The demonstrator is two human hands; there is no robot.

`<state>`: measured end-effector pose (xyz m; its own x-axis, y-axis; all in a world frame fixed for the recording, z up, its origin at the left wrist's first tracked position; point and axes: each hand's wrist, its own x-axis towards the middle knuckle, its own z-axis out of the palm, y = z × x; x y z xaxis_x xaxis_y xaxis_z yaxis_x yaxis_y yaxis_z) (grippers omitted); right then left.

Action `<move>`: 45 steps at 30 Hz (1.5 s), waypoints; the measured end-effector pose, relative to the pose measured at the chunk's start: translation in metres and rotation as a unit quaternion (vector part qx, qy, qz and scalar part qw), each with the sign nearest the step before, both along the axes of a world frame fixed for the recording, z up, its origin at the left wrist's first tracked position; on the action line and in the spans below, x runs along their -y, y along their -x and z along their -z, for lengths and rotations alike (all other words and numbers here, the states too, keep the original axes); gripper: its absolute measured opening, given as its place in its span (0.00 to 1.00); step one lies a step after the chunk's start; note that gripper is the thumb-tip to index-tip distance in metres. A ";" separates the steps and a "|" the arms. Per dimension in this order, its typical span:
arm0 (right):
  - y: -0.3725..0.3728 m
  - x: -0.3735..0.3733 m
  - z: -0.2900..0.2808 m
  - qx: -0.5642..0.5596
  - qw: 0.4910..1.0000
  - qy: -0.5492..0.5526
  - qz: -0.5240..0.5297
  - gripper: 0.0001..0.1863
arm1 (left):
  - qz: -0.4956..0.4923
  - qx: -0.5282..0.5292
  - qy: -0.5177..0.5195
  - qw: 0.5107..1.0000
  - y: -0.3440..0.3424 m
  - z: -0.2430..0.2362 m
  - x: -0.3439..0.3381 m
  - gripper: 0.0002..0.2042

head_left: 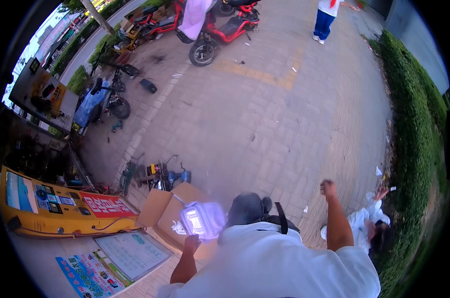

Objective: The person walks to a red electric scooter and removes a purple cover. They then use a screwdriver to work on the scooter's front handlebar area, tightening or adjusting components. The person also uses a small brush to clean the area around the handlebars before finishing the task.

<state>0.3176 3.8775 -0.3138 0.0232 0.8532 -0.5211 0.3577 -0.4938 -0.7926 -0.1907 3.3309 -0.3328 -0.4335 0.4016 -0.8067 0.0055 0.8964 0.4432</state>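
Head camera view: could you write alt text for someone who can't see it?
Seen from above on a brick pavement, the left hand holds a clear plastic bag over an open cardboard box; the right hand, a fist, is raised, with red scooters parked beyond.

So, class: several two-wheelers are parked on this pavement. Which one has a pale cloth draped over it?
The red scooter at the top, front wheel toward the camera: a pale cloth hangs over it. The dark bicycle at left has none.

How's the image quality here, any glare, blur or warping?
Head view: strong fisheye bend with a black rim; the clear bag in the left hand is glared white and soft; the raised right hand is slightly blurred; paving is evenly lit.
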 end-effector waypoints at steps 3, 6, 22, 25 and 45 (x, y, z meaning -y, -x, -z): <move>0.132 -0.108 -0.097 -0.036 0.998 -0.038 -0.044 0.18 | -0.363 0.130 -0.085 0.919 -0.001 -0.024 -0.108 0.12; 0.215 -0.167 -0.097 -0.023 0.980 -0.064 -0.187 0.20 | -0.182 0.069 -0.136 0.971 0.006 -0.009 -0.210 0.15; 0.283 -0.299 -0.004 0.105 0.943 0.317 0.002 0.12 | -0.120 -0.096 -0.129 0.980 0.440 -0.007 -0.695 0.13; 0.337 -0.372 -0.001 0.113 0.944 0.308 -0.026 0.13 | -0.152 -0.089 -0.195 0.965 0.466 -0.038 -0.815 0.16; 0.798 -1.086 -0.052 -0.064 0.977 -0.016 -0.201 0.19 | -0.201 0.077 0.016 0.976 0.545 -0.016 -1.138 0.14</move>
